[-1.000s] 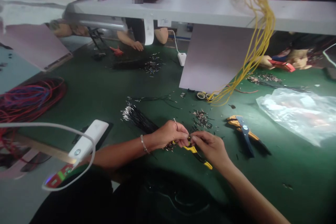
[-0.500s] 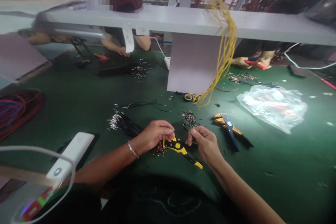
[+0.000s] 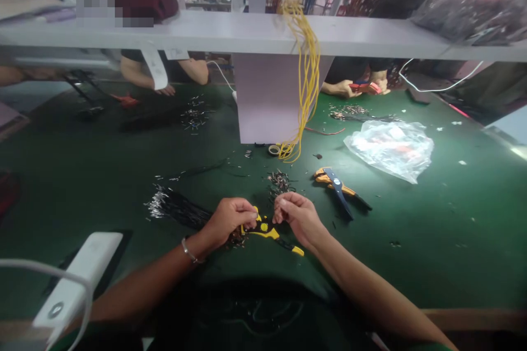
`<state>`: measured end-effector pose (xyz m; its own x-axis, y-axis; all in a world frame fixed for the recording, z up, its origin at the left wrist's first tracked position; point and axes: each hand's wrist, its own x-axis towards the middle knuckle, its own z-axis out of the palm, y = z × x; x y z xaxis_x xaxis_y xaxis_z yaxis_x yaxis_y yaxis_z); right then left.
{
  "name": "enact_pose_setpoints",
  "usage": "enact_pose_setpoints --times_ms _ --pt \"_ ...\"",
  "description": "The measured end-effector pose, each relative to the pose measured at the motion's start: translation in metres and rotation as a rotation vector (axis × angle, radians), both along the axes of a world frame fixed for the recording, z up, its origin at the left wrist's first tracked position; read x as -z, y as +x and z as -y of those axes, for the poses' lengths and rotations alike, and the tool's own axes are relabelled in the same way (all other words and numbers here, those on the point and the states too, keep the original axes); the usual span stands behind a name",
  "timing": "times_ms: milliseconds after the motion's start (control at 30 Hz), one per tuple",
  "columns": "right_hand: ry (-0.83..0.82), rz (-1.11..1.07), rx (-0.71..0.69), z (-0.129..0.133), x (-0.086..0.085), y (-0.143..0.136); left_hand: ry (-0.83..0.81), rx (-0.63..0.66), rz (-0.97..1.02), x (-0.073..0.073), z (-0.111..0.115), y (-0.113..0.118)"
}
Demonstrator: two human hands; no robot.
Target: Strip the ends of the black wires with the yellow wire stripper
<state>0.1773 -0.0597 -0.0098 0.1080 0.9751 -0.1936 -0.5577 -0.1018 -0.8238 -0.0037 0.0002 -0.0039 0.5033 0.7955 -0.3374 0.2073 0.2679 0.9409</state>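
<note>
My left hand (image 3: 233, 220) is closed in a pinch over the head of a yellow-and-black wire tool (image 3: 264, 227) lying on the green table; what its fingertips hold is too small to name. Just right of the tool, my right hand (image 3: 297, 216) is pinched too, its fingertips on something I cannot make out. Beyond it lies a small heap of short wire pieces (image 3: 280, 182). A bundle of black wires (image 3: 177, 205) with pale ends reaches under my left hand. Copper-coloured ends (image 3: 236, 238) show below that hand.
Blue-and-orange pliers (image 3: 337, 184) and a clear plastic bag (image 3: 393, 145) lie to the right. Yellow wires (image 3: 308, 77) hang from a white shelf (image 3: 197, 33). A white power bank (image 3: 82, 274) sits at left. Across the table, another person's hands hold a red tool (image 3: 364, 88).
The view has swung to the right, so the scene sits further left. My hands remain pinched around the tool's area, and the gap between them is slightly narrower.
</note>
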Motion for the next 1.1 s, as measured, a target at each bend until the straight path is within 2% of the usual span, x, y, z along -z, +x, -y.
enact_pose_setpoints --times_ms 200,267,333,467,533,600,733,867,1000,1067,1100 --pt "0.029 -0.104 -0.116 0.003 -0.003 0.002 -0.014 0.007 -0.035 0.002 -0.002 0.000" --pt "0.039 -0.079 -0.126 0.003 -0.002 0.002 0.014 0.057 -0.076 -0.002 -0.002 0.000" --pt "0.050 -0.034 -0.117 0.004 0.000 0.000 0.114 0.162 -0.123 -0.008 0.000 0.000" --pt "0.090 0.095 -0.077 0.005 0.004 -0.006 0.457 0.347 -0.199 -0.019 0.005 0.000" --pt "0.106 0.191 -0.084 0.006 0.004 -0.007 0.458 0.379 -0.222 -0.022 0.008 0.000" --pt "0.117 0.335 -0.090 0.008 0.002 -0.007 0.372 0.387 -0.233 -0.023 0.009 0.001" --pt "0.132 0.586 -0.089 0.010 -0.003 -0.004 0.366 0.378 -0.217 -0.022 0.010 0.001" --pt "0.103 0.552 -0.098 0.008 -0.004 0.002 0.387 0.359 -0.214 -0.018 0.007 -0.001" --pt "0.092 0.537 -0.008 0.003 -0.003 0.016 0.291 0.178 -0.252 -0.012 -0.003 -0.006" --pt "0.090 0.664 0.039 0.005 -0.002 0.022 0.184 0.055 -0.218 -0.009 -0.008 -0.007" --pt "0.099 0.779 0.013 0.008 -0.002 0.023 0.136 0.001 -0.177 -0.008 -0.010 -0.007"
